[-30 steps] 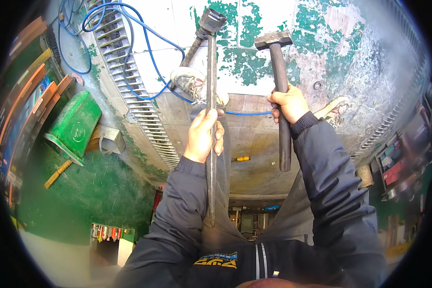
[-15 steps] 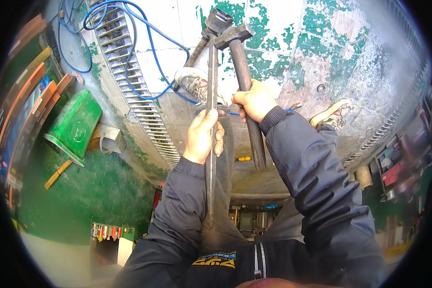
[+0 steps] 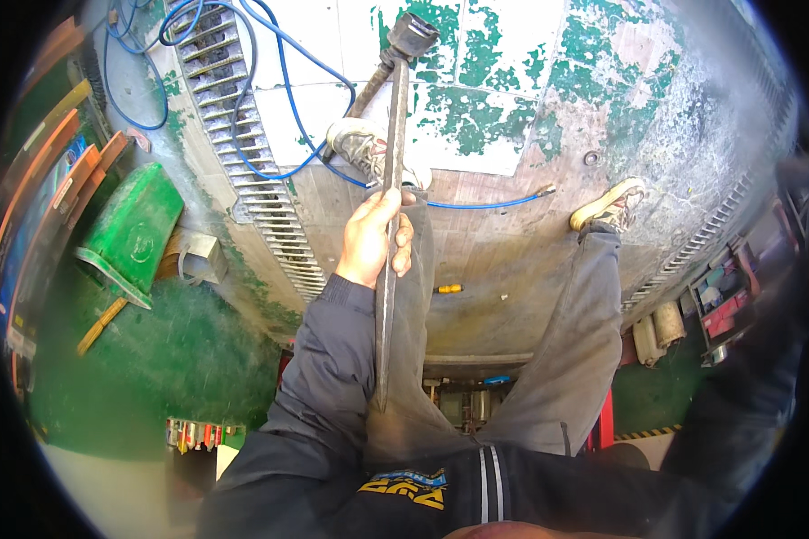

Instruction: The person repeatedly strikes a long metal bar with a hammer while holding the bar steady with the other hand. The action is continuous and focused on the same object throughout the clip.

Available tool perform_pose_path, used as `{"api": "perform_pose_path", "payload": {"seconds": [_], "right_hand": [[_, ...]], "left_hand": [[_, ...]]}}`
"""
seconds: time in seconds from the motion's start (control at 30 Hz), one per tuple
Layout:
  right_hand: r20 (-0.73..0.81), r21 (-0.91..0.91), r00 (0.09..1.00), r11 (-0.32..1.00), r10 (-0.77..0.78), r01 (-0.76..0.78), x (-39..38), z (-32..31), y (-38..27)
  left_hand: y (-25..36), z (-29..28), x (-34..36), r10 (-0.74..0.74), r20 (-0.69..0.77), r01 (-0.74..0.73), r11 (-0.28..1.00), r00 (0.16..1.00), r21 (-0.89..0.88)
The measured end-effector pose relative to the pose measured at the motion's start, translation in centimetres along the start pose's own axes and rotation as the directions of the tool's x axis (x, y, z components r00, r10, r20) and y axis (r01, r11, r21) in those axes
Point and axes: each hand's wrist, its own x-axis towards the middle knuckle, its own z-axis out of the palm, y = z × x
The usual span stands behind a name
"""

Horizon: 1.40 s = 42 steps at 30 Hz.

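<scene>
My left hand (image 3: 373, 236) is wrapped round a long, tapered steel bar (image 3: 395, 135), held nearly upright in the picture. Its narrow end points down past my sleeve, over my trouser leg. The far end of the bar overlaps a dark metal tool with a blocky head (image 3: 412, 36) and a round handle; I cannot tell whether they touch. That tool's handle slants down behind my left shoe (image 3: 360, 148). My right arm (image 3: 737, 404) reaches out along the right rim, blurred and dark, and its hand cannot be made out.
A blue hose (image 3: 283, 81) loops over a floor grate (image 3: 229, 99) on the left, with a loose hose end (image 3: 503, 205) between my feet. A green bin (image 3: 135, 229) lies tipped at left. A yellow-handled tool (image 3: 449, 288) lies between my legs.
My right hand, with the hammer it held, has swung away to the right and out of sight. My left hand still grips the bar, moved slightly left and up.
</scene>
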Motion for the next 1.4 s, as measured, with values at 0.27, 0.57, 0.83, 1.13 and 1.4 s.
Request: {"api": "perform_pose_path", "payload": {"seconds": [0.27,0.57,0.83,1.13,1.4], "right_hand": [[0.962,-0.118,0.221,0.973,0.162,-0.198,-20.6,23.8,5.6],[0.726,-0.229,0.251,0.570,0.640,-0.789,-20.1,21.6,7.6],[0.822,-0.134,0.226,0.564,0.522,-0.815,-21.3,25.0,8.0],[0.794,-0.189,0.332,0.725,0.509,-0.662,-18.6,28.0,10.7],[0.666,-0.608,0.560,0.794,0.493,0.024,-11.4,26.6,18.3]], "left_hand": [[-1.2,-0.4,-1.3,-0.004,-0.127,0.000,0.999,0.992,-0.035],[-7.0,-1.0,-0.2,0.028,0.000,-0.027,0.987,1.000,-0.157],[-6.1,-1.9,0.2,0.093,-0.035,-0.098,0.978,0.995,-0.185],[-5.4,-2.1,0.1,0.079,-0.052,-0.085,0.990,0.996,-0.116],[-6.5,-2.6,0.2,0.012,-0.064,-0.020,0.991,0.998,-0.135]]}}
